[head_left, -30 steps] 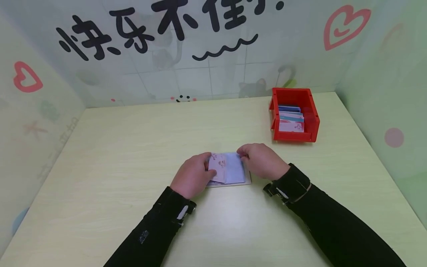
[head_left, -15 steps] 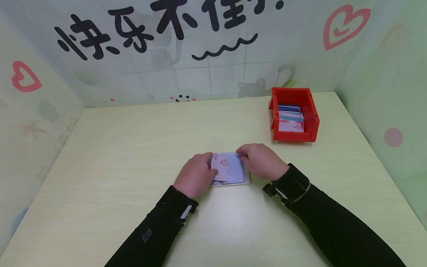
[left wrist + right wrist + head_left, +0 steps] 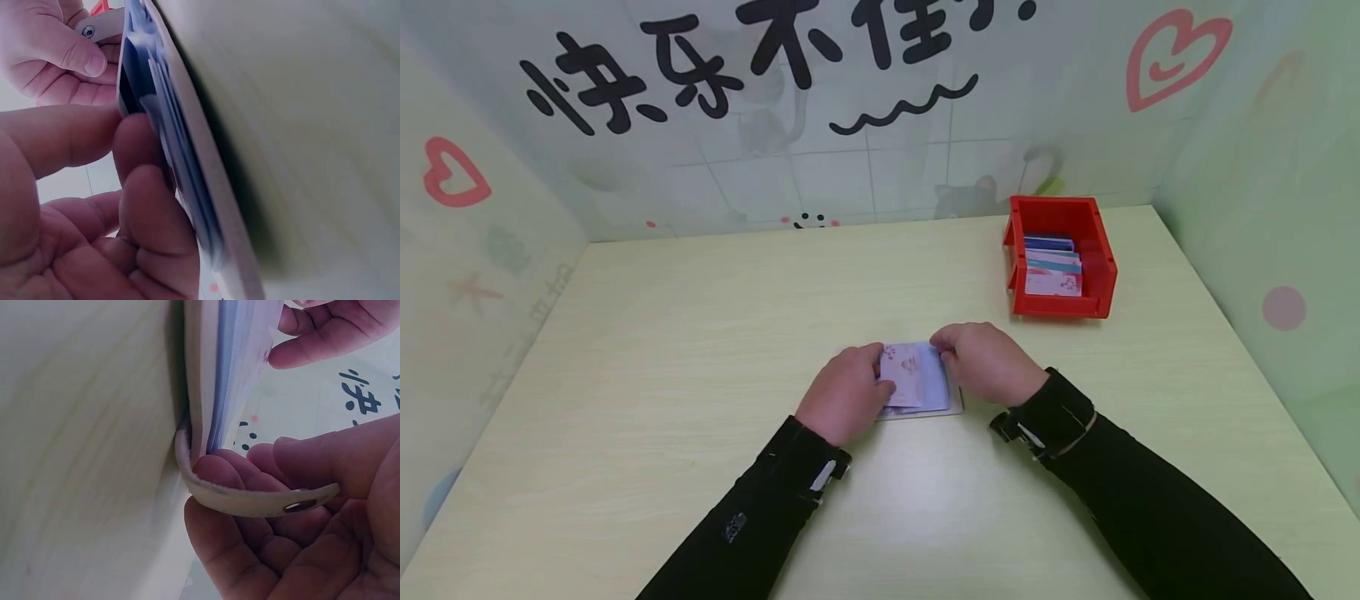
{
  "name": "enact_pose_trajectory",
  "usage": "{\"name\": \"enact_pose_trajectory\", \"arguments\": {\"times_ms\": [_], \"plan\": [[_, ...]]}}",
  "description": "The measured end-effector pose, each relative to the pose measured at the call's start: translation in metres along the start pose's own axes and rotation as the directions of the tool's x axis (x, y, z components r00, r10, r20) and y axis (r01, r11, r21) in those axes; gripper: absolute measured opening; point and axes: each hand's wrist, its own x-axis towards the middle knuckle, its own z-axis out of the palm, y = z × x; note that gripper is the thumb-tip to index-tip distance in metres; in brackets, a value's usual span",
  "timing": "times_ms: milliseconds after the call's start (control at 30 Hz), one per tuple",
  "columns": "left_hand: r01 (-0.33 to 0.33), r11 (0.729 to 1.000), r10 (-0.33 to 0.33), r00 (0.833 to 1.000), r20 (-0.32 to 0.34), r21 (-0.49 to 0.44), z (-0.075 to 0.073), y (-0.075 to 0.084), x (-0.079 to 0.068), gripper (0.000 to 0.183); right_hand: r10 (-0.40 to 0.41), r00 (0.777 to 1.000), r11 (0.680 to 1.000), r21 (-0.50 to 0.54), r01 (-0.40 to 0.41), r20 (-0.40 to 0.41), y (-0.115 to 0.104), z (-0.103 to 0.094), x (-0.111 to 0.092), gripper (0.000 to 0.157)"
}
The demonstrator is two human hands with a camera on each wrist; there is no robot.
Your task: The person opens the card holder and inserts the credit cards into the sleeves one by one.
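A card holder [image 3: 957, 402] with a pale cover and bluish sleeves lies opened on the table in front of me. My left hand [image 3: 842, 392] pinches a pink card [image 3: 898, 375] with a flower print, which lies over the left part of the bluish sleeve [image 3: 935, 375]. From the left wrist view, the fingers are at the gaping edge of the sleeves [image 3: 178, 137]. My right hand [image 3: 988, 358] holds the holder's upper right corner. Beside its fingers a pale strap [image 3: 240, 501] with a snap sticks out, seen in the right wrist view. How far the card reaches inside is hard to tell.
At the back right of the wooden table [image 3: 700, 333] stands a red bin [image 3: 1063, 308] with several cards [image 3: 1054, 283] in it. Printed walls [image 3: 880, 183] border the table at the back and on both sides.
My left hand has slid a little to the right with the pink card, which covers more of the bluish sleeve. The right hand has stayed at the holder's corner.
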Motion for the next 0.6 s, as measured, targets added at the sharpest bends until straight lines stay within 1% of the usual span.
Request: {"name": "enact_pose_trajectory", "arguments": {"times_ms": [200, 433, 600], "plan": [[-0.009, 1.000, 0.009, 1.000, 0.003, 0.009, 0.0016, 0.0020, -0.0004, 0.032, -0.011, 1.000, 1.000, -0.009, 0.011, -0.005, -0.0002, -0.0001, -0.0010, 0.041], [-0.028, 0.999, 0.028, 1.000, 0.009, 0.023, 0.0042, 0.0049, -0.0002, 0.031, -0.019, 1.000, 1.000, -0.009, 0.019, -0.016, 0.0009, 0.0003, -0.0007, 0.042], [-0.026, 0.999, 0.026, 0.999, 0.019, 0.026, 0.0064, 0.0077, 0.0003, 0.033, -0.025, 0.999, 1.000, -0.009, 0.025, -0.023, 0.0014, 0.0005, -0.0004, 0.043]]}}
